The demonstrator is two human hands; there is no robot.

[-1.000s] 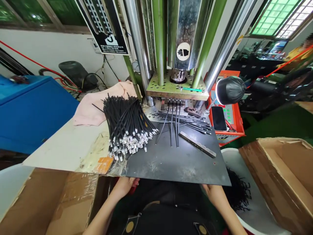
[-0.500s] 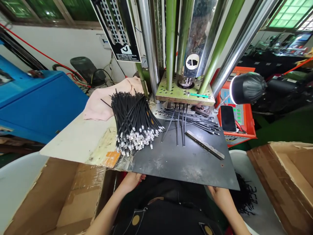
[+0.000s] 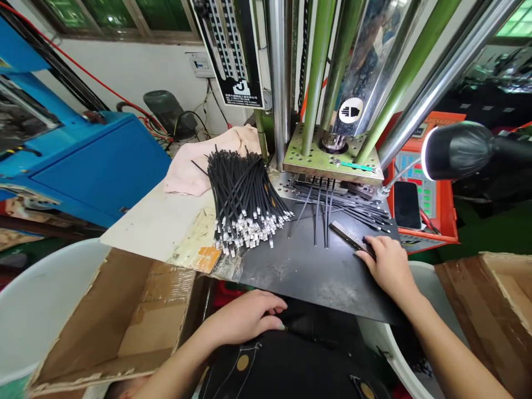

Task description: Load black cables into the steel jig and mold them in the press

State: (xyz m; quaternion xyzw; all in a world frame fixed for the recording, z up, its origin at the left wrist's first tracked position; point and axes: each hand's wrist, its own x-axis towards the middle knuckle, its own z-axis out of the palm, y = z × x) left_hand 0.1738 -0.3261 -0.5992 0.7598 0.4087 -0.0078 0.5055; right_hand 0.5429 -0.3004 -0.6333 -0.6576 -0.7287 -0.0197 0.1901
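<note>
My right hand [image 3: 388, 263] is closed over the near end of a narrow metal bar [image 3: 344, 235], which lies slantwise on the dark table plate [image 3: 299, 280]. My left hand [image 3: 255, 316] hovers in front of the table edge, above the apron; its thumb and fingers are apart with nothing visible between them. Left of the bar, a few thin black cables [image 3: 318, 224] stick out toward me from under the press plate [image 3: 332, 169]. More black cables [image 3: 361, 210] lie loosely behind the bar. A big bundle of black cables with white connector ends [image 3: 249, 227] rests on the left.
A pink cloth [image 3: 191, 166] lies behind the bundle. An orange control box [image 3: 440, 233] with a phone [image 3: 407, 205] stands at the right, under a black lamp [image 3: 457, 149]. Cardboard boxes [image 3: 108, 310] flank the table; a white tub [image 3: 399, 354] sits below its right side.
My right hand has risen from below the table edge onto the metal bar. My left hand has come out from the edge toward the middle. The view has shifted left.
</note>
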